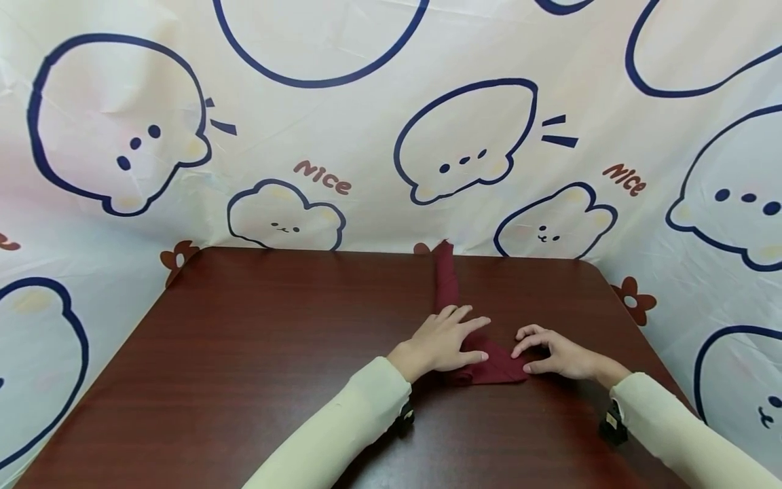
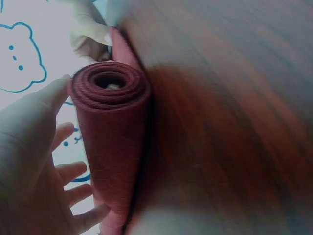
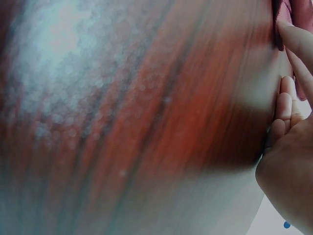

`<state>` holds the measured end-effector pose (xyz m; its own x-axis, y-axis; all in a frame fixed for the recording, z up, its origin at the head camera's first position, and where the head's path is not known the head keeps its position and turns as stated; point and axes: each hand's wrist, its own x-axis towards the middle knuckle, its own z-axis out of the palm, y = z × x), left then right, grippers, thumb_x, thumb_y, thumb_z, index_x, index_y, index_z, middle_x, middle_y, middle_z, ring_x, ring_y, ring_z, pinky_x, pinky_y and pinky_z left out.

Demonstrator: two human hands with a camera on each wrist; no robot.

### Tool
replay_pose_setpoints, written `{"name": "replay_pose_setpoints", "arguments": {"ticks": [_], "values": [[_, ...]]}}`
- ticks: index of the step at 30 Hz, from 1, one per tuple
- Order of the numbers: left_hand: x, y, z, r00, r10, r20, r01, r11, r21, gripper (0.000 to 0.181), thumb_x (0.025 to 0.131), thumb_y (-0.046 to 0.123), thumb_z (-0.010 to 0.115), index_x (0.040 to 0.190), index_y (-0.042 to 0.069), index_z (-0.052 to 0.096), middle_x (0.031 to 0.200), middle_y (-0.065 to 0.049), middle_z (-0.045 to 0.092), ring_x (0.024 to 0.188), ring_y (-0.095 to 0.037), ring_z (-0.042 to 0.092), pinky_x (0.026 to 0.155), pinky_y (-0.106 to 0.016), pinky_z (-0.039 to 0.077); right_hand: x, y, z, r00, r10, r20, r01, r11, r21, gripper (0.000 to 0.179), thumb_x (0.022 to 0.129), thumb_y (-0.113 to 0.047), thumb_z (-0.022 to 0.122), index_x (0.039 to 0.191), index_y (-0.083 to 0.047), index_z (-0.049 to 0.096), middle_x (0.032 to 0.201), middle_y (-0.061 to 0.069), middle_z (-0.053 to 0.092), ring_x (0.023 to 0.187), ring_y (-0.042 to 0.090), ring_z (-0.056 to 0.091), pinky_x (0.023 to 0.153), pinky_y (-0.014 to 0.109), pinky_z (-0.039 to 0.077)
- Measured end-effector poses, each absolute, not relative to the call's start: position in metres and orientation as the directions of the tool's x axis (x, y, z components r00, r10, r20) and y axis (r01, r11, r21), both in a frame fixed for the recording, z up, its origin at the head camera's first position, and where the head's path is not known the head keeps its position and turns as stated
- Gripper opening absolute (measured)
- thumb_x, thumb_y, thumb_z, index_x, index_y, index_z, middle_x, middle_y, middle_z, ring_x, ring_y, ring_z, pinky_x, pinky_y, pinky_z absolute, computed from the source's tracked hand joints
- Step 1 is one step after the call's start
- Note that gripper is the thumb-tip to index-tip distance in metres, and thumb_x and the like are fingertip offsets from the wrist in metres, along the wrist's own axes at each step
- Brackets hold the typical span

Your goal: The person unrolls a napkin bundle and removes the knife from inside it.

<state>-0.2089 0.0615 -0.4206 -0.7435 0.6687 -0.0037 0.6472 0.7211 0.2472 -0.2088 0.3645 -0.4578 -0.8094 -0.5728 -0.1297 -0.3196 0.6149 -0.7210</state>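
Cloth (image 1: pixel 497 367), dark red, lies right of centre in the head frame, partly wound into a roll (image 2: pixel 112 142) that reaches up to the far edge of the tabletop (image 1: pixel 244 353); a flat flap points lower right. I'd judge it light and soft, unbreakable, with enough grip in the weave not to slide much. The wound layers look firm enough to take a flat palm along their length; the limp flap is better taken by its corner, between thumb and forefinger. The hands are apart. The left hand (image 1: pixel 440 343) rests on the roll, fingers spread, its forearm slanting up from bottom centre. The right hand (image 1: pixel 565 354), arm coming from the lower right, has curled fingers and seems to pinch the flap's corner.
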Motion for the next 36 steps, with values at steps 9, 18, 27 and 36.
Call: {"name": "replay_pose_setpoints", "arguments": {"ticks": [9, 18, 27, 36], "values": [[-0.208, 0.054, -0.431, -0.775, 0.629, -0.058, 0.609, 0.769, 0.195, 0.061, 0.096, 0.065, 0.051, 0.148, 0.034, 0.051, 0.163, -0.001, 0.036, 0.151, -0.02, 0.03, 0.115, -0.048, 0.039, -0.207, 0.363, -0.455, -0.808, -0.577, -0.12, -0.325, 0.606, -0.726, 0.018, 0.091, -0.023, 0.075, 0.109, -0.019, 0.075, 0.13, 0.012, 0.05, 0.115, -0.001, 0.04, 0.1, 0.048, 0.036], [-0.207, 0.043, -0.432, -0.781, 0.62, -0.07, 0.598, 0.776, 0.2, 0.059, 0.097, 0.064, 0.051, 0.145, 0.031, 0.055, 0.164, 0.0, 0.034, 0.152, -0.02, 0.029, 0.116, -0.05, 0.038, -0.205, 0.362, -0.452, -0.803, -0.579, -0.139, -0.308, 0.604, -0.735, 0.018, 0.091, -0.021, 0.074, 0.109, -0.017, 0.075, 0.132, 0.015, 0.05, 0.115, -0.004, 0.038, 0.101, 0.054, 0.035], [-0.209, 0.027, -0.433, -0.789, 0.611, -0.061, 0.587, 0.78, 0.219, 0.058, 0.096, 0.063, 0.052, 0.145, 0.03, 0.054, 0.165, 0.0, 0.034, 0.151, -0.021, 0.032, 0.115, -0.05, 0.039, -0.206, 0.363, -0.451, -0.8, -0.586, -0.127, -0.325, 0.601, -0.73, 0.019, 0.091, -0.021, 0.075, 0.109, -0.017, 0.075, 0.132, 0.015, 0.05, 0.115, -0.004, 0.039, 0.101, 0.053, 0.036], [-0.208, 0.011, -0.429, -0.794, 0.603, -0.072, 0.573, 0.783, 0.242, 0.059, 0.096, 0.063, 0.053, 0.145, 0.03, 0.053, 0.165, -0.002, 0.034, 0.149, -0.024, 0.037, 0.116, -0.052, 0.038, -0.206, 0.362, -0.451, -0.802, -0.581, -0.137, -0.319, 0.611, -0.725, 0.019, 0.091, -0.022, 0.075, 0.109, -0.017, 0.075, 0.133, 0.015, 0.05, 0.116, -0.002, 0.04, 0.102, 0.051, 0.036]]}}
